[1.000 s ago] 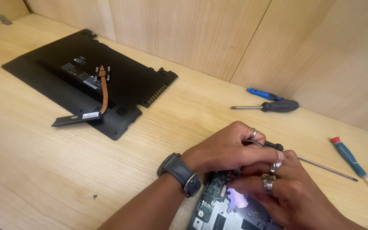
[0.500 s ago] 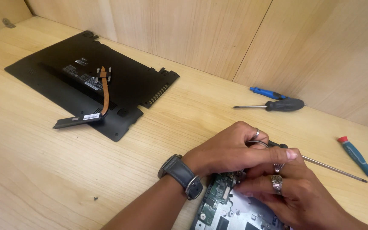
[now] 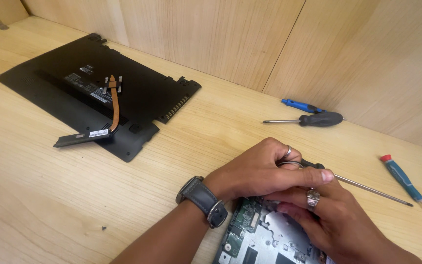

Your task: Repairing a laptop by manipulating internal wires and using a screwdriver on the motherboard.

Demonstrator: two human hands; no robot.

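The left hand (image 3: 262,168) is curled shut over a black-handled long-shaft screwdriver (image 3: 362,187); the right hand (image 3: 340,222), just beneath, presses fingertips onto the green laptop circuit board (image 3: 242,230). Whether the right hand grips anything I cannot tell. A slipping tip could gouge the board.

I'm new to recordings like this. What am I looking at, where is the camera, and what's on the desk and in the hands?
The camera sits on a person's head and looks down at their two bare hands on a wooden desk. The left hand, with a watch on its wrist, and the right hand are bunched together over an opened laptop's circuit board. What they grip is hidden; a long screwdriver pokes out from under them. Farther back lies the black bottom cover with a copper heat pipe on it. Three more screwdrivers lie at the right: black, blue and teal.
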